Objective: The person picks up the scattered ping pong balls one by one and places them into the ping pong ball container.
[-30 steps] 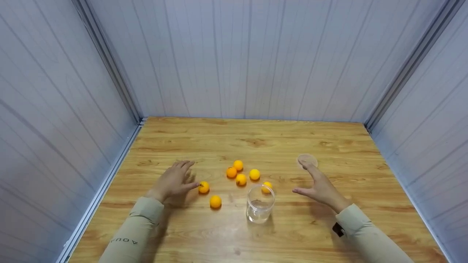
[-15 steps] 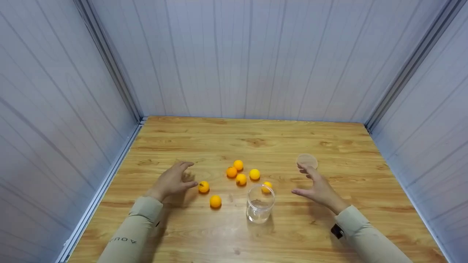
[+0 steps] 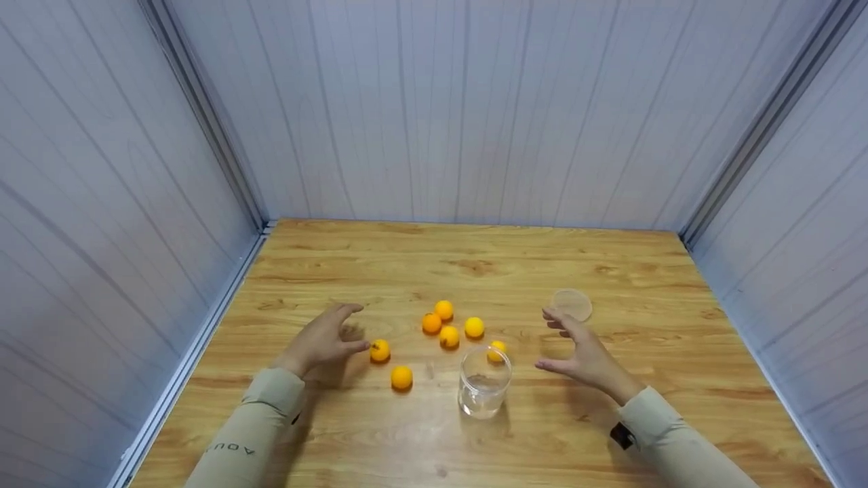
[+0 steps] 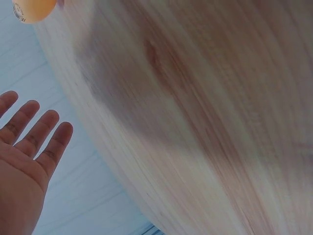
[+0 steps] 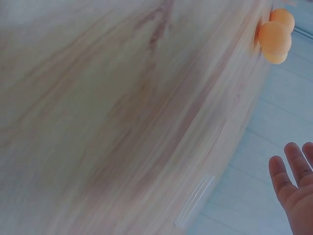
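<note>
Left of centre in the head view, the left hand [image 3: 319, 341] hovers over the wooden table [image 3: 420, 257] with fingers spread and holding nothing, its thumb tip just beside an orange ball [image 3: 380, 350]. Right of centre, the right hand [image 3: 583, 352] is likewise spread and empty, its fingertips near a small round lid [image 3: 572, 303] (flat on the table, apart from the fingers). Between the hands stands a clear glass jar [image 3: 484, 381], with a second ball [image 3: 401, 377] to its left and five more balls [image 3: 449, 336] clustered just above it in the frame.

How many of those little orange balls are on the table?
7. One by the left hand at, one nearer at, four clustered mid-table, one behind the glass. None seems hidden.
</note>
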Action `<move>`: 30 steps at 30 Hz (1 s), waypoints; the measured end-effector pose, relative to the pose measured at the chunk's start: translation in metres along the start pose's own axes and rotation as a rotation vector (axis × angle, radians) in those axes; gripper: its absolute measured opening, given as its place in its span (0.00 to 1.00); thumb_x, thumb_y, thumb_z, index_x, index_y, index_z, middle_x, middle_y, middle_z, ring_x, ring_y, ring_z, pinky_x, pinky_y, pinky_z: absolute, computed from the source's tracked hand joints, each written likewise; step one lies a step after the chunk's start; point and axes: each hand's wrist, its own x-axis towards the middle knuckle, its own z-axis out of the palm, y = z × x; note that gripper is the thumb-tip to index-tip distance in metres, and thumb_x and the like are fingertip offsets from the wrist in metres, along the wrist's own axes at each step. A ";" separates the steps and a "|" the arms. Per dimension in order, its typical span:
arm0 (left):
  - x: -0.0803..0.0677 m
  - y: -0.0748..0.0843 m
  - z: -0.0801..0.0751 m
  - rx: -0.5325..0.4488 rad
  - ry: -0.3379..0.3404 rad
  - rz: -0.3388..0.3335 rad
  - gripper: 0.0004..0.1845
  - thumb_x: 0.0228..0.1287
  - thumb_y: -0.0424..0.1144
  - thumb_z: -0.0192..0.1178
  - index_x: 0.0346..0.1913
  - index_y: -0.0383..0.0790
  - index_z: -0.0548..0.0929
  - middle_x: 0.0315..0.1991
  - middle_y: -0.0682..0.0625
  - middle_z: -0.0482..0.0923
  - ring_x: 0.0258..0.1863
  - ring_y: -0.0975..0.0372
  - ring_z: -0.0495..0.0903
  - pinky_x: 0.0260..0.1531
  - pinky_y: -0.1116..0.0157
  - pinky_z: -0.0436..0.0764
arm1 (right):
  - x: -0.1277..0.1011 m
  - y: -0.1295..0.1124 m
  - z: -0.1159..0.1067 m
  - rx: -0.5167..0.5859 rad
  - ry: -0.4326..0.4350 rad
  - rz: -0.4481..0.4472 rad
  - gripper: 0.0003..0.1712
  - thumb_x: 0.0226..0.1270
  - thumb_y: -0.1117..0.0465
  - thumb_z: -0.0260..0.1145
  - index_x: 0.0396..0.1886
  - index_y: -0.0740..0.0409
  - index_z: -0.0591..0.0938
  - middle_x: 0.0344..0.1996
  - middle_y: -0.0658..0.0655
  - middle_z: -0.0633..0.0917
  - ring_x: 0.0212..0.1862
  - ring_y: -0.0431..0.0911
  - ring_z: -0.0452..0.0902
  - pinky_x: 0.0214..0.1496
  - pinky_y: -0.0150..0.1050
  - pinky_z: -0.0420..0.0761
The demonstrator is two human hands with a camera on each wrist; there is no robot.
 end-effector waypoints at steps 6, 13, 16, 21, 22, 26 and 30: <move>0.000 0.001 0.003 -0.031 -0.004 0.006 0.46 0.69 0.53 0.76 0.83 0.40 0.68 0.82 0.39 0.67 0.80 0.38 0.68 0.76 0.35 0.69 | -0.003 -0.003 0.005 -0.008 -0.014 -0.024 0.53 0.57 0.62 0.87 0.80 0.65 0.71 0.73 0.67 0.79 0.68 0.69 0.78 0.68 0.68 0.79; 0.001 0.003 0.006 -0.070 -0.011 0.002 0.47 0.69 0.55 0.76 0.83 0.39 0.67 0.83 0.37 0.65 0.78 0.37 0.69 0.76 0.35 0.70 | -0.004 -0.007 0.006 0.001 -0.046 -0.028 0.53 0.57 0.61 0.87 0.80 0.65 0.71 0.72 0.67 0.79 0.69 0.68 0.78 0.69 0.67 0.78; 0.001 0.004 0.008 -0.080 -0.014 0.000 0.47 0.68 0.55 0.76 0.83 0.39 0.68 0.83 0.37 0.65 0.79 0.37 0.69 0.76 0.35 0.70 | -0.005 -0.010 0.007 0.002 -0.060 -0.036 0.53 0.57 0.60 0.88 0.80 0.65 0.71 0.72 0.67 0.79 0.69 0.67 0.78 0.69 0.67 0.78; -0.001 0.005 0.010 -0.064 -0.024 -0.020 0.47 0.67 0.57 0.76 0.83 0.42 0.68 0.83 0.38 0.65 0.81 0.38 0.65 0.78 0.34 0.66 | -0.006 -0.013 0.010 0.002 -0.086 -0.056 0.53 0.57 0.60 0.88 0.80 0.65 0.71 0.72 0.66 0.80 0.68 0.68 0.78 0.69 0.67 0.79; -0.001 0.005 0.010 -0.061 -0.026 -0.024 0.47 0.68 0.57 0.76 0.83 0.42 0.68 0.83 0.38 0.65 0.82 0.38 0.65 0.78 0.34 0.66 | -0.006 -0.014 0.010 0.001 -0.089 -0.063 0.53 0.57 0.60 0.88 0.80 0.65 0.71 0.72 0.66 0.80 0.68 0.68 0.78 0.69 0.67 0.79; -0.002 0.006 0.010 -0.066 -0.028 -0.040 0.47 0.67 0.56 0.76 0.83 0.44 0.69 0.84 0.39 0.64 0.82 0.38 0.63 0.78 0.34 0.65 | -0.006 -0.016 0.013 0.003 -0.096 -0.103 0.54 0.57 0.59 0.88 0.80 0.65 0.71 0.70 0.67 0.81 0.67 0.67 0.79 0.66 0.68 0.80; -0.003 0.005 0.012 -0.069 -0.028 -0.049 0.46 0.67 0.56 0.76 0.83 0.45 0.69 0.84 0.40 0.63 0.83 0.40 0.63 0.79 0.34 0.64 | -0.007 -0.019 0.015 -0.003 -0.105 -0.128 0.54 0.56 0.60 0.88 0.80 0.65 0.71 0.69 0.67 0.82 0.66 0.67 0.80 0.66 0.66 0.82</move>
